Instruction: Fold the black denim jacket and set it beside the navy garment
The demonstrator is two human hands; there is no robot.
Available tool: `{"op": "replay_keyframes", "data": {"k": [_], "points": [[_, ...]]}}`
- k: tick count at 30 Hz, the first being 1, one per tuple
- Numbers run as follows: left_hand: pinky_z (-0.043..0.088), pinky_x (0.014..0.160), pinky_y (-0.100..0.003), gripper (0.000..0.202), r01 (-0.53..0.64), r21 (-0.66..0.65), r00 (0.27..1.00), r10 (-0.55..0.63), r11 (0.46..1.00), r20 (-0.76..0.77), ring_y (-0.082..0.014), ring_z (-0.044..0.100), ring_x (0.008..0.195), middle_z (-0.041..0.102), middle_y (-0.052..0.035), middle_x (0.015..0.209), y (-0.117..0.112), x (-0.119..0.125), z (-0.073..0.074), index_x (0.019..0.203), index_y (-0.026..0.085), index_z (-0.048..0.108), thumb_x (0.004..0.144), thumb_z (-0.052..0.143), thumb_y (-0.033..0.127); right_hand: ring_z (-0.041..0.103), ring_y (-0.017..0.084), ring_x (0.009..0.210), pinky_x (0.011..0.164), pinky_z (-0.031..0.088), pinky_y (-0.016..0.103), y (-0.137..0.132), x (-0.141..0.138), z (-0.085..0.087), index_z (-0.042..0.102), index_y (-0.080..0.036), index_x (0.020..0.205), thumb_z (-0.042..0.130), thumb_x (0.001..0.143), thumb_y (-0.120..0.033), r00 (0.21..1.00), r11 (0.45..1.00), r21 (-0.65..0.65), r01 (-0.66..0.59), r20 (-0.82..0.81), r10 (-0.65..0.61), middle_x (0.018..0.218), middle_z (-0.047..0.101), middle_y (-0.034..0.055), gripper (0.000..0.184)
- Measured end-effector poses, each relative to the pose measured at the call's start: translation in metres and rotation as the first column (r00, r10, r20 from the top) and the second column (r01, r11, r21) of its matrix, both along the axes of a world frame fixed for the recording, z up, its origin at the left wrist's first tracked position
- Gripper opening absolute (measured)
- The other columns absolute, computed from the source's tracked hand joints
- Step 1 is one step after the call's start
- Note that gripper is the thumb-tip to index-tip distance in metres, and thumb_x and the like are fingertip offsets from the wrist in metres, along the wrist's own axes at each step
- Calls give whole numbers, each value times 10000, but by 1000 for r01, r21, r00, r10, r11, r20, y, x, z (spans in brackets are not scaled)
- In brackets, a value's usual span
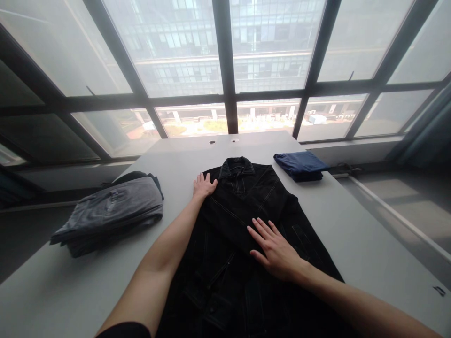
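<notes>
A black denim jacket (246, 211) lies flat on the grey table (352, 225), collar pointing toward the window. My left hand (203, 185) rests at the jacket's left shoulder near the collar, fingers stretched out and holding nothing. On the middle of the jacket, over a folded-in sleeve, my right hand (275, 246) lies flat with its fingers spread.
A stack of folded grey jeans (112, 211) overhangs the table's left edge. A folded blue garment (301, 165) sits at the far right of the table. Two cable holes (222, 141) mark the far edge. Large windows stand behind, with floor to the right.
</notes>
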State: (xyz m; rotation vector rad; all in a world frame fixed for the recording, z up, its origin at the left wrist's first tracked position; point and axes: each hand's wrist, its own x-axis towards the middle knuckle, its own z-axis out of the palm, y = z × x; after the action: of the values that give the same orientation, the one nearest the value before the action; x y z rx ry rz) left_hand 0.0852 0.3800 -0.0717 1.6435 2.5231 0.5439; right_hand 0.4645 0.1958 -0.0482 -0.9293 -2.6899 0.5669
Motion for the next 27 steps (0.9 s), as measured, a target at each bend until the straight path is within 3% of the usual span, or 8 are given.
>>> {"op": "replay_keyframes", "data": {"k": [4,7,11,15,18,21,24,27], "points": [[286,1235,-439,616,-2,106,995,-8,994,96,-304,368,1501,420,-158,1609,-2,-12,8,1527,139,479,979,474,419,149,255,1571,1284,101,539,3,3,1,349,-256,1610,466,1029,-553,996,990,-139,4,-92,-17,1690,196,66,663],[393,1169,-345,545,-37,161,985,9,986,174,-262,518,1397,561,-147,1500,-6,-28,17,1478,118,531,959,486,281,305,238,1527,1264,241,490,22,6,5,482,-227,1537,473,1030,-523,957,964,-258,65,-257,-133,1635,366,89,587],[462,1092,-317,574,-89,172,963,40,981,268,-275,597,1315,618,-180,1428,-11,-44,21,1443,92,562,889,612,238,462,242,1436,1226,338,435,85,8,18,598,-172,1424,577,970,-368,893,966,-145,213,-372,-253,1512,537,127,495],[520,975,-275,662,-153,176,934,84,972,348,-241,663,1227,617,-216,1417,-11,-49,20,1515,68,455,913,625,285,511,236,1390,1202,361,374,166,3,29,603,-109,1405,557,956,-259,914,923,1,386,-135,-382,1463,576,160,476],[529,930,-257,652,-178,171,923,104,969,371,-218,700,1156,658,-197,1367,-7,-50,19,1506,93,472,913,641,304,464,259,1429,1215,322,357,213,-8,29,603,-52,1398,540,965,-255,911,911,29,411,-53,-409,1493,533,208,482],[500,1000,-298,624,-158,142,938,103,977,332,-242,676,1202,663,-182,1367,0,-51,18,1474,128,531,913,654,373,305,264,1524,1256,223,380,244,-20,21,540,-79,1475,492,1004,-324,916,915,59,400,15,-401,1618,379,174,533],[396,1146,-419,581,-119,100,967,92,988,239,-304,519,1395,553,-140,1511,4,-48,13,1474,210,554,957,568,474,140,251,1574,1273,130,469,264,-29,6,376,-145,1593,383,1049,-412,909,912,73,404,80,-409,1695,211,105,606],[266,1226,-503,566,-52,50,989,44,997,143,-316,328,1519,400,-63,1631,6,-42,5,1499,282,534,982,483,505,91,266,1581,1259,104,551,276,-32,-10,275,-119,1628,318,1054,-498,875,888,56,457,150,-460,1706,137,128,689]]}}
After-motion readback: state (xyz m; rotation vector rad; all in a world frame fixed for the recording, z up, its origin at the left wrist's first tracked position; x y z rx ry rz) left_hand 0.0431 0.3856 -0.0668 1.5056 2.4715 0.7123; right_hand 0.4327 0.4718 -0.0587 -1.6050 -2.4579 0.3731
